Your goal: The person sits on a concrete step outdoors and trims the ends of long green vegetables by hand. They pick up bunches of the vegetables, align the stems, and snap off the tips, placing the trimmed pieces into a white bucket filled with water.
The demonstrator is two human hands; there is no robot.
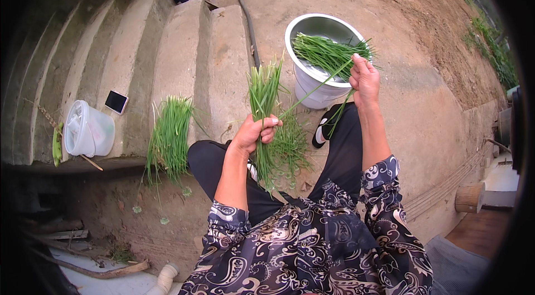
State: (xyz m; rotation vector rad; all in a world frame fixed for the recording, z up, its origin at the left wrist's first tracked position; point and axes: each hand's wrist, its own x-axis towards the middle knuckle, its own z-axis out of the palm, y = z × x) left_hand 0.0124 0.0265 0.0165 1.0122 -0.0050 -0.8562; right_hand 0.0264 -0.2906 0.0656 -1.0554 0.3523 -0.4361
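My left hand (257, 132) grips a bunch of green garlic chives (264, 94), cut ends pointing away from me. Between the fingertips of my right hand (364, 77) are a few loose chive blades (311, 92), one stretching across toward the bunch. Just beyond that hand, a metal basin (297, 27) rests in the top of a translucent white bucket (311, 96), with more chives (324, 53) lying inside. A larger heap of chives (170, 134) sits on a concrete step to my left. Scattered blades and flower heads (290, 138) cover the ground between my legs.
Concrete steps (175, 44) rise on the left, holding a small white plastic bucket (100, 132), a dark-screened device (116, 102) and a green pod-like vegetable (57, 146). A black hose (244, 6) runs along the ground. Branches (113, 270) lie at lower left; a cut log (469, 197) is at right.
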